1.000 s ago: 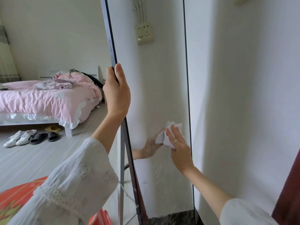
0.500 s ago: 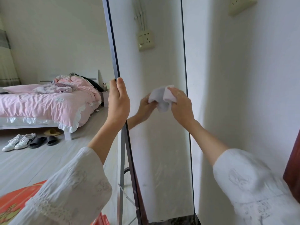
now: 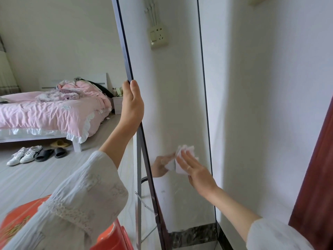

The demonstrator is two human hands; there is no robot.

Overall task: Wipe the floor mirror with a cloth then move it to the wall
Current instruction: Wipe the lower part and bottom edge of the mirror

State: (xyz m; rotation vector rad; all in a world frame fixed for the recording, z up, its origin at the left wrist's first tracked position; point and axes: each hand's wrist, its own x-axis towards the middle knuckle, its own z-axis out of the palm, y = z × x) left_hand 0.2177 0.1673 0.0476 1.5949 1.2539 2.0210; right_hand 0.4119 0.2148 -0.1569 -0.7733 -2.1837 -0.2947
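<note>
Bedroom, pale plank floor (image 3: 45, 177), matte white wall (image 3: 270, 105) on the right. Floor mirror (image 3: 173, 105): tall flat pane, thin dark frame, standing just beside that wall and leaning a little; glass reflects the wall and a beige wall socket (image 3: 158, 38). Faint smears show on the lower glass. Metal back stand (image 3: 139, 177) visible behind the left edge.

Left hand (image 3: 132, 105): grip clamped on the mirror's left frame edge, thumb on the front, fingers wrapped behind. Loose white textured sleeve (image 3: 77, 204) on that arm.

Right hand (image 3: 195, 170): fingers straight and spread, pressing a crumpled white cloth (image 3: 183, 156) flat on the lower half of the glass, near the right edge. Ring on one finger. Hand and cloth mirrored in the pane just to the left.

Background left: bed (image 3: 45, 114) with wrinkled pink frilled bedding and bunched clothes on top. White sneakers (image 3: 23, 155) and black slides (image 3: 52, 153) on the floor beside it. Red-orange object (image 3: 111, 237) at bottom edge, possibly a plastic stool, mostly hidden by the sleeve. Dark red wooden edge (image 3: 317, 168) far right.
</note>
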